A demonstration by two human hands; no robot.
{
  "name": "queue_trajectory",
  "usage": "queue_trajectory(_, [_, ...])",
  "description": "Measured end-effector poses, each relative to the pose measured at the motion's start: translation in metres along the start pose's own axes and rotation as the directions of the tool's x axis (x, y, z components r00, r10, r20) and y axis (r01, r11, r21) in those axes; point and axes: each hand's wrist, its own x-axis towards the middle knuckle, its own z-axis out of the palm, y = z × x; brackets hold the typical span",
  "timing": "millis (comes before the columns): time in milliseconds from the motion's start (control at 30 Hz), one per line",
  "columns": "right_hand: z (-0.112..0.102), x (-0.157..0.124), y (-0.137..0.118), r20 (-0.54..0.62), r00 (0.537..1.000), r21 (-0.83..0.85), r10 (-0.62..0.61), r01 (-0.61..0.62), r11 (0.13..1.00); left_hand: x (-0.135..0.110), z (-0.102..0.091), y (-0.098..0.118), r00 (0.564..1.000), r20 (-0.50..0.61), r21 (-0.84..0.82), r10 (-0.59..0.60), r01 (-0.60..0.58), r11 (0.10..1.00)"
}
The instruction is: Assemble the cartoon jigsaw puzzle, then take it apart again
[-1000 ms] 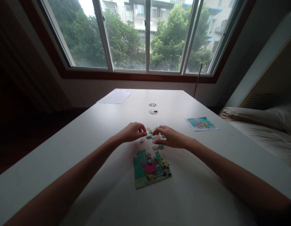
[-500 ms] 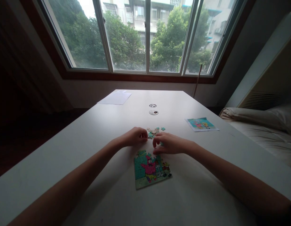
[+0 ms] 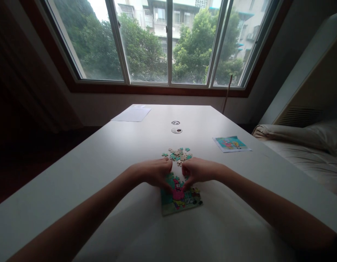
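Head view: person seen from above at a white table [image 3: 103, 160], both bare forearms reaching in from the near side.
Left hand [image 3: 157, 173]: fingers curled inward near the puzzle's far edge, thumb apart from them and pointing down over the printed face. Cannot tell whether it pinches the edge or merely rests there.
Right hand [image 3: 200, 171]: roughly mirrors the left; fingers bent, thumb angled down over the face near the pink figure. Grip on the puzzle cannot be told.
Puzzle: partly assembled panel [image 3: 179, 202], flat on the table in front of the person, slightly askew. Pink star-shaped figure in the middle, yellow one at right, green ground; far edge uneven, partly hidden by the hands.
Loose pieces: small heap [image 3: 180, 155] just beyond the hands, some green, some pale; one green piece [image 3: 165, 154] at its left fringe.
Printed sheet: colour picture [image 3: 232, 144] right of the heap, well apart from it, similar pink and yellow figures.
White paper: sheet [image 3: 132, 114] at the far left table edge.
Table fittings: two round discs [image 3: 176, 130] set along the middle, beyond the heap.
Window: wide sliding panes [image 3: 146, 47] past the table, trees outside.
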Motion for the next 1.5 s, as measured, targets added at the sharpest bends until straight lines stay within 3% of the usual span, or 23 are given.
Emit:
queue_trajectory(300, [0.001, 0.002, 0.001, -0.015, 1.000, 0.034, 0.021, -0.020, 0.999, 0.005, 0.003, -0.008, 0.996, -0.046, -0.101, -0.073, 0.068, 0.993])
queue_trajectory(500, [0.000, 0.002, 0.001, 0.026, 0.999, 0.025, 0.029, -0.030, 0.999, 0.010, 0.004, -0.011, 0.998, -0.012, -0.284, -0.066, 0.060, 0.957])
queue_trajectory(800, [-0.005, 0.002, 0.005, -0.057, 0.997, 0.342, -0.058, 0.075, 0.937, 0.014, 0.007, -0.016, 0.998, -0.054, -0.661, -0.014, -0.026, 0.750])
queue_trajectory(1133, [-0.006, 0.001, 0.016, -0.033, 0.991, 0.592, -0.128, 0.122, 0.797, 0.016, 0.012, -0.014, 0.994, -0.104, -0.849, -0.017, -0.080, 0.522])
queue_trajectory(1233, [-0.005, 0.002, 0.015, -0.017, 0.993, 0.660, -0.120, 0.102, 0.745, 0.015, 0.012, -0.010, 0.996, -0.083, -0.878, -0.033, -0.057, 0.474])
queue_trajectory(1400, [-0.005, 0.002, 0.017, 0.013, 0.998, 0.674, -0.067, 0.041, 0.737, 0.013, 0.012, -0.013, 1.000, -0.004, -0.904, -0.030, 0.009, 0.428])
queue_trajectory(1500, [-0.007, 0.003, 0.021, 0.104, 0.994, 0.698, -0.040, -0.044, 0.714, 0.013, 0.010, -0.018, 0.997, 0.078, -0.907, -0.016, 0.077, 0.414])
